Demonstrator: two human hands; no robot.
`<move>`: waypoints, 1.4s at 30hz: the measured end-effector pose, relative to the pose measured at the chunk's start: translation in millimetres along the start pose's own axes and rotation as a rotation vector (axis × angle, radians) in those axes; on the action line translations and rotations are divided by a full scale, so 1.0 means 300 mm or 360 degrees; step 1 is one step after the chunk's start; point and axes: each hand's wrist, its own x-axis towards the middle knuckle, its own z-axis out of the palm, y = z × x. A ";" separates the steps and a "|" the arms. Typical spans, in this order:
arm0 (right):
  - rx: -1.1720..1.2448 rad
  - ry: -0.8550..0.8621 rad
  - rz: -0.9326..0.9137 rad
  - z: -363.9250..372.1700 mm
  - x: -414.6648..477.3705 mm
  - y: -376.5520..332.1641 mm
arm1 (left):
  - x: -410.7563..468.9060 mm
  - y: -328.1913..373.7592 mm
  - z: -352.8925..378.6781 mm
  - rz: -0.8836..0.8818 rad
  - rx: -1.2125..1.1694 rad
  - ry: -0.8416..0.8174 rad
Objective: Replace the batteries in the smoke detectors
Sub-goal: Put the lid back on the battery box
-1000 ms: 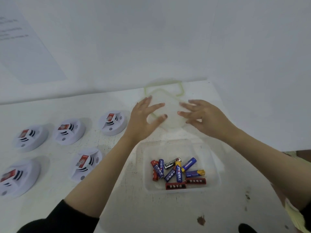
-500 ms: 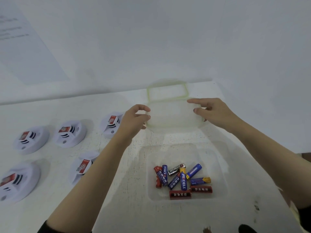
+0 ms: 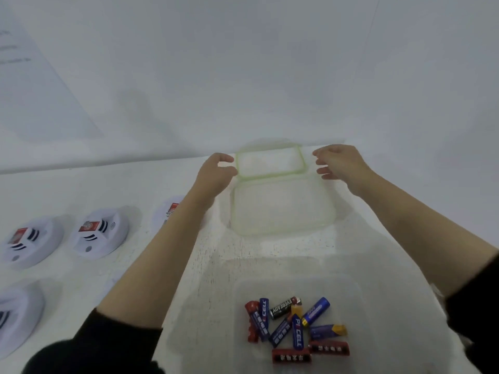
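A clear plastic box (image 3: 378, 306) near me holds several loose batteries (image 3: 294, 327), blue, black and red. Further back lies a clear tray (image 3: 280, 209) with a pale green rim, and behind it a clear lid with a green seal (image 3: 270, 163) against the wall. My left hand (image 3: 216, 174) is at the lid's left edge with its fingers curled. My right hand (image 3: 340, 163) hovers just right of the lid, fingers spread and apart from it. White round smoke detectors (image 3: 100, 233) with red labels sit at the left.
More detectors sit at the far left (image 3: 31, 244) and lower left (image 3: 16, 317); one detector (image 3: 172, 209) is partly hidden behind my left forearm. A white wall rises right behind the table's back edge, with a paper sheet (image 3: 40, 90) on it at the upper left.
My hands moved from on top of the clear tray to its sides, then further back beside the green-sealed lid. The view shifted, so the battery box sits lower in frame.
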 end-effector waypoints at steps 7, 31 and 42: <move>-0.0079 0.0017 0.0189 0.061 0.148 -0.020 | 0.186 -0.003 0.046 -0.0339 -0.0039 0.0191; 0.1310 0.0202 0.0057 -0.055 -0.206 -0.214 | -0.210 0.211 -0.111 0.0399 -0.1067 -0.0079; 0.1218 -0.0072 -0.0310 -0.008 -0.559 -0.085 | -0.454 0.061 -0.177 0.0138 -0.1151 0.0032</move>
